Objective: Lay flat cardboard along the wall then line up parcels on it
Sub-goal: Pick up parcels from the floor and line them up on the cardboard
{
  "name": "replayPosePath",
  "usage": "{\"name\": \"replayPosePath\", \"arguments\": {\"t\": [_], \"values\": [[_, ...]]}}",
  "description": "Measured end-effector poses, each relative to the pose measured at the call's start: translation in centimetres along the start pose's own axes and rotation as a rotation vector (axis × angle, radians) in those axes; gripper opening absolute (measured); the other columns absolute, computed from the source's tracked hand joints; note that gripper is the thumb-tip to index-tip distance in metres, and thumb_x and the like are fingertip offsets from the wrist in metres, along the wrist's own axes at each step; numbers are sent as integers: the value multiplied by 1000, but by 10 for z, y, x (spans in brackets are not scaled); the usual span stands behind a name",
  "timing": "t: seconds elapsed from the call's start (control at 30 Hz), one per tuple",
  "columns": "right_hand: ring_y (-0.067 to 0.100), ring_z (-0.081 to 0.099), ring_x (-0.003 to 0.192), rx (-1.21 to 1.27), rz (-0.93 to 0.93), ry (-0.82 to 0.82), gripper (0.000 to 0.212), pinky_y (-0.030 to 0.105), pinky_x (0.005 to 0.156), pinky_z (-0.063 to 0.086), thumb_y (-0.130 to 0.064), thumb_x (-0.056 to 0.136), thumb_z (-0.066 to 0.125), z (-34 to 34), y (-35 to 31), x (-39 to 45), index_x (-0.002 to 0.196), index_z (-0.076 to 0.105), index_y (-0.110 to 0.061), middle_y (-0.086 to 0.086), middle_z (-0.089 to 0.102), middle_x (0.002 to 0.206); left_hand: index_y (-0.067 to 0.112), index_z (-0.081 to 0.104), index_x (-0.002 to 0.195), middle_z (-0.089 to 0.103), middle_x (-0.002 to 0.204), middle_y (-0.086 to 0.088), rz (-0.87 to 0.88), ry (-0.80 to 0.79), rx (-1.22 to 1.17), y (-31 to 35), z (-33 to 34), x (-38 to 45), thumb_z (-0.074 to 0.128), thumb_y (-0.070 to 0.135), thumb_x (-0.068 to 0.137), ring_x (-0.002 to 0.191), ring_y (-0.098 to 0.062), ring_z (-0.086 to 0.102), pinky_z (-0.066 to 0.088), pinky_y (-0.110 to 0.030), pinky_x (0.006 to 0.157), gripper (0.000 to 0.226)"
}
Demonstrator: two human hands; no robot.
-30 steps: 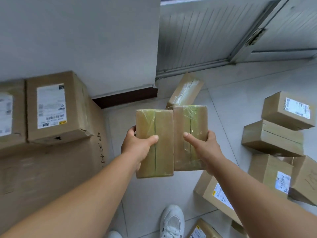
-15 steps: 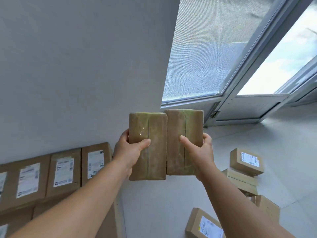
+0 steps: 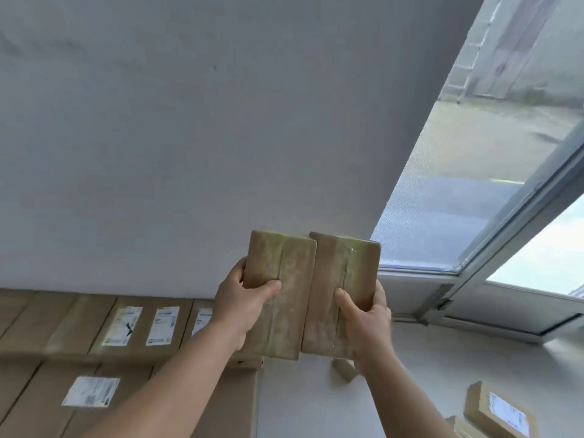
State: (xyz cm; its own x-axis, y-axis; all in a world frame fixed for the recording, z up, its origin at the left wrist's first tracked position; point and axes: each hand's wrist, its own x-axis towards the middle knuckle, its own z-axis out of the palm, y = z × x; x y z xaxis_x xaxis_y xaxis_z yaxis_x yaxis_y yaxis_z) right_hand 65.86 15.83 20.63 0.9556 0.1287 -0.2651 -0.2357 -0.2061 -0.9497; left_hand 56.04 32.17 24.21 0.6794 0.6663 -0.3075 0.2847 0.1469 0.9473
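I hold two flat brown parcels wrapped in clear tape, upright and side by side, in front of the white wall. My left hand (image 3: 245, 303) grips the left parcel (image 3: 286, 279) by its lower left edge, thumb across its face. My right hand (image 3: 368, 317) grips the right parcel (image 3: 343, 279) at its lower right. The two parcels touch along their inner edges. Below left, a row of labelled parcels (image 3: 142, 324) stands lined up against the wall, resting on larger cardboard (image 3: 230, 403).
A glass door and window frame (image 3: 493, 263) fill the right side. On the pale floor lie loose parcels: a small one (image 3: 344, 369) under my right hand and a labelled box (image 3: 502, 409) at the bottom right.
My view has tilted further up and to the left along the wall. More of the lined-up row shows at the left, while the loose floor parcels slid down and out. Both hands keep their parcels.
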Motion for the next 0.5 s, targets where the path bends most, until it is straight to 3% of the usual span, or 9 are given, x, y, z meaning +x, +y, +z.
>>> {"name": "replayPosePath", "arguments": {"t": [0.1, 0.17, 0.27, 0.37, 0.5], "values": [[11, 52, 94, -20, -61, -101, 60, 33, 85, 44, -32, 82, 72, 17, -24, -19, 133, 41, -45, 2, 38, 119, 41, 55, 92, 66, 99, 9, 12, 93, -54, 11, -30, -24, 76, 18, 78, 92, -10, 62, 49, -33, 81, 34], [17, 52, 103, -62, -94, -163, 64, 32, 88, 43, -35, 81, 72, 32, -35, -34, 136, 40, -42, 0, 39, 119, 38, 54, 102, 65, 101, 8, 11, 168, -86, 17, -52, -43, 76, 19, 78, 93, -10, 61, 48, -33, 82, 38], [16, 52, 102, -60, -107, -269, 70, 38, 93, 47, -38, 78, 73, 56, -48, -59, 138, 38, -41, -5, 39, 115, 34, 51, 122, 65, 106, 6, -3, 268, -119, 23, -87, -71, 78, 22, 77, 99, -16, 62, 49, -41, 90, 54], [14, 52, 99, -56, -110, -389, 70, 47, 93, 51, -38, 78, 73, 82, -59, -91, 138, 37, -41, -5, 39, 116, 30, 50, 128, 65, 107, 5, -3, 365, -159, 26, -124, -101, 78, 22, 77, 100, -18, 62, 49, -46, 92, 59], [15, 55, 97, -73, -129, -516, 67, 46, 89, 53, -39, 78, 73, 124, -68, -137, 135, 38, -43, -2, 40, 119, 27, 49, 131, 66, 106, 3, -10, 476, -219, 21, -179, -135, 78, 21, 77, 97, -19, 63, 50, -46, 89, 62]]}}
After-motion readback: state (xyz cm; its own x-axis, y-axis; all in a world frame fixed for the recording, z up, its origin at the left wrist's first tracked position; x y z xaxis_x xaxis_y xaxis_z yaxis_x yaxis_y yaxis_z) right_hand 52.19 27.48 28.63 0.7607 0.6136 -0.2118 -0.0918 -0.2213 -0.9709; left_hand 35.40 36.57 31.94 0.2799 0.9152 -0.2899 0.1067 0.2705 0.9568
